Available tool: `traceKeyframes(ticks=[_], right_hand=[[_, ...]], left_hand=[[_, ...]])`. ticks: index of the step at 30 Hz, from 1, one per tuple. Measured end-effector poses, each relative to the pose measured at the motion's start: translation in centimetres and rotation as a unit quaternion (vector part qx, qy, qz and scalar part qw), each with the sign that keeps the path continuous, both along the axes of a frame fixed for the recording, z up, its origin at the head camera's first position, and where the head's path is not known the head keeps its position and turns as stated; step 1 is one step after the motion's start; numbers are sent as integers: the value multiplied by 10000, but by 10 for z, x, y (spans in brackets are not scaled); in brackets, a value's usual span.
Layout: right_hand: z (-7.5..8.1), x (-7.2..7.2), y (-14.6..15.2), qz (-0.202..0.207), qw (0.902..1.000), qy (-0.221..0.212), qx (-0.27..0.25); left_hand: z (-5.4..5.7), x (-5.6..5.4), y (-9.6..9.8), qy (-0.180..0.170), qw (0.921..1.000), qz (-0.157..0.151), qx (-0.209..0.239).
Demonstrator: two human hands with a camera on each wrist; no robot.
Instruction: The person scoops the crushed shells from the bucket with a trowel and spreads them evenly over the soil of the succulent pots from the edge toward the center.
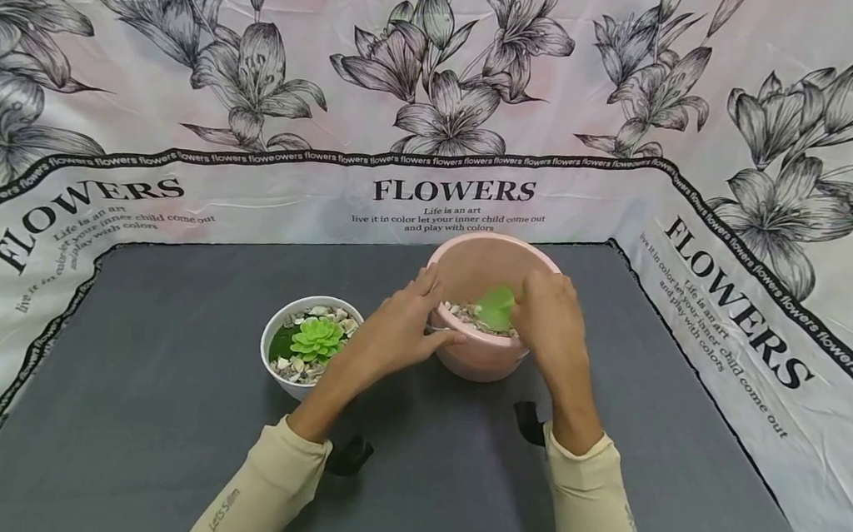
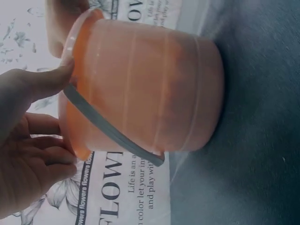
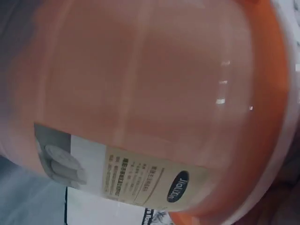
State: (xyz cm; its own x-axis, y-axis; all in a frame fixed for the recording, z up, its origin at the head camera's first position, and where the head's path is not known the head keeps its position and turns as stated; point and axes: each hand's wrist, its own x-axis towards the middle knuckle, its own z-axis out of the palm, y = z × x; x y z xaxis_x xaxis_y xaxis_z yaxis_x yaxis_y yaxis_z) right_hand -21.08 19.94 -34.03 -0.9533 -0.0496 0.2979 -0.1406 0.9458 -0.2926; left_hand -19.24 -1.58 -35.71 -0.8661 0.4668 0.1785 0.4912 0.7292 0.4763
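A pink bucket (image 1: 481, 360) with pebbles (image 1: 460, 312) inside stands upright on the grey cloth. My left hand (image 1: 403, 324) grips its rim at the left, the thumb (image 2: 55, 80) lying along the edge in the left wrist view. A grey bail handle (image 2: 112, 129) hangs down the bucket's side there. Over the right side of the rim, my right hand (image 1: 554, 314) has curled fingers and pinches a flat light green piece (image 1: 497, 307), rounded like a small scoop blade, above the pebbles. The right wrist view shows mostly the bucket wall with a printed label (image 3: 140, 180).
Left of the bucket stands a white bowl (image 1: 266, 345) holding a green artificial succulent (image 1: 317, 339) and pale stones, partly behind my left forearm. Flower-printed fabric (image 1: 447, 201) rises behind and along both sides of the grey cloth (image 1: 159, 412). Black straps (image 1: 349, 455) hang at both wrists.
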Motion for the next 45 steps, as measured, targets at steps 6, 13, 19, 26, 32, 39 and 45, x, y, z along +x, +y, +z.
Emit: traceKeyframes(ticks=[6,13,19,26,32,39,45], right_hand=[[0,-7,2,-114,9978,-344,-549],[2,-11,5,-71,9894,-727,-1256],[13,0,14,-223,9830,-665,-1696],[30,13,28,-288,9698,-636,-2336],[34,24,40,-355,9593,-364,-2776],[38,33,53,-406,9477,-414,-3138],[41,38,61,-469,9501,-472,-3049]], left_hand=[[0,0,-2,4,9999,-164,-26],[-4,1,-8,-23,9997,-221,-142],[-7,0,-8,-89,9996,-235,-150],[-5,0,-9,-31,9994,-314,-106],[-5,-1,-14,27,9990,-437,52],[-6,-7,-19,-264,9978,-580,171],[-9,-7,-20,-293,9973,-635,218]])
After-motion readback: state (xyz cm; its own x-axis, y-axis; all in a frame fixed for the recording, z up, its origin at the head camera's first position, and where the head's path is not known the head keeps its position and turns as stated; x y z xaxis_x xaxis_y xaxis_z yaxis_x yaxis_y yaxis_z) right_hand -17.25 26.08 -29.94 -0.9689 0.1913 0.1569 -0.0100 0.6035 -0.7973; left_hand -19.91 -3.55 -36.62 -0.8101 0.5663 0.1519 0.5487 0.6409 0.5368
